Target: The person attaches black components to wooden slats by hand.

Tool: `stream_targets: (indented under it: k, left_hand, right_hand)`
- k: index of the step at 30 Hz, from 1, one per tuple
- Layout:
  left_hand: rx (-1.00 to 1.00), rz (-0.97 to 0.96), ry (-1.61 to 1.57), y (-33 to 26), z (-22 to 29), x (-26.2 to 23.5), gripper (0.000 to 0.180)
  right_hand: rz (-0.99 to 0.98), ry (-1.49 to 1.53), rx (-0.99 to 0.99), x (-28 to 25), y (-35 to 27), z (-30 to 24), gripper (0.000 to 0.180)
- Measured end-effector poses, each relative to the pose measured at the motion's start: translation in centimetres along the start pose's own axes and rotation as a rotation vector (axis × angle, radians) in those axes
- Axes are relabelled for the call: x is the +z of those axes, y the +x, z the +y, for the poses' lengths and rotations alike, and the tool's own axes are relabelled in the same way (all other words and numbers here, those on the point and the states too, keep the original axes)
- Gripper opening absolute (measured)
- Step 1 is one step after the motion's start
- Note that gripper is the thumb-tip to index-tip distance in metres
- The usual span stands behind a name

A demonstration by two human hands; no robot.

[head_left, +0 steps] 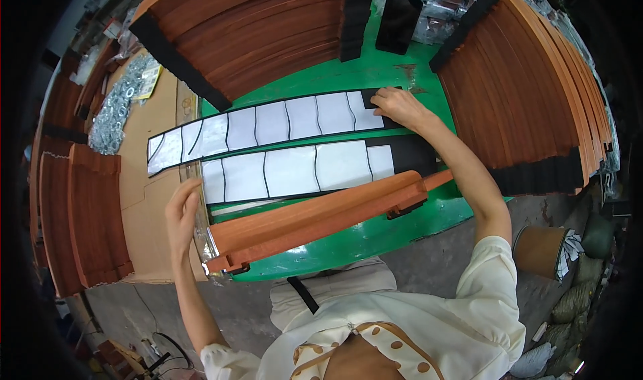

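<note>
Two long black strips lie side by side, each faced with white paper-like segments split by wavy lines: the far strip and the near strip. At the right end of the far strip, my right hand pinches the end of its white backing paper. My left hand hovers by the near strip's left end, its fingers loosely bent and nothing visible in them. In front of the strips lies a reddish-brown, wood-look slat with dark fittings under its edge.
Stacks of reddish-brown panels with black edges stand behind and to the right. A black phone-like device leans at the back. Cardboard covers the left side, with a pile of metal rings. The table is green.
</note>
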State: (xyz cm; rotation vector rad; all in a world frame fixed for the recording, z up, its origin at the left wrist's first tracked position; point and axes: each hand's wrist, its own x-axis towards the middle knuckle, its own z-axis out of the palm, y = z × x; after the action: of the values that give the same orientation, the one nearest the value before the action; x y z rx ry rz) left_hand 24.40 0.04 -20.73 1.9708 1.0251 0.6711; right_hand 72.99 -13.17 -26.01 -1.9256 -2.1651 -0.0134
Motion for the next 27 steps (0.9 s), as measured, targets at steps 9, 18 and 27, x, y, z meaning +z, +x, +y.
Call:
stream_targets:
  k: [9,18,27]
  left_hand:
    - [0.3,-0.353,0.516,8.3,-2.6,4.9,0.025]
    - [0.316,-0.292,0.511,7.9,-2.6,5.1,0.023]
    - [0.145,0.087,-0.171,4.9,1.8,0.4,0.019]
  right_hand:
    - [0.013,-0.212,-0.196,1.1,1.0,0.5,0.012]
    - [0.191,0.101,0.079,0.1,0.5,0.7,0.009]
    - [0.213,1.007,0.444,-13.2,0.8,-8.3,0.019]
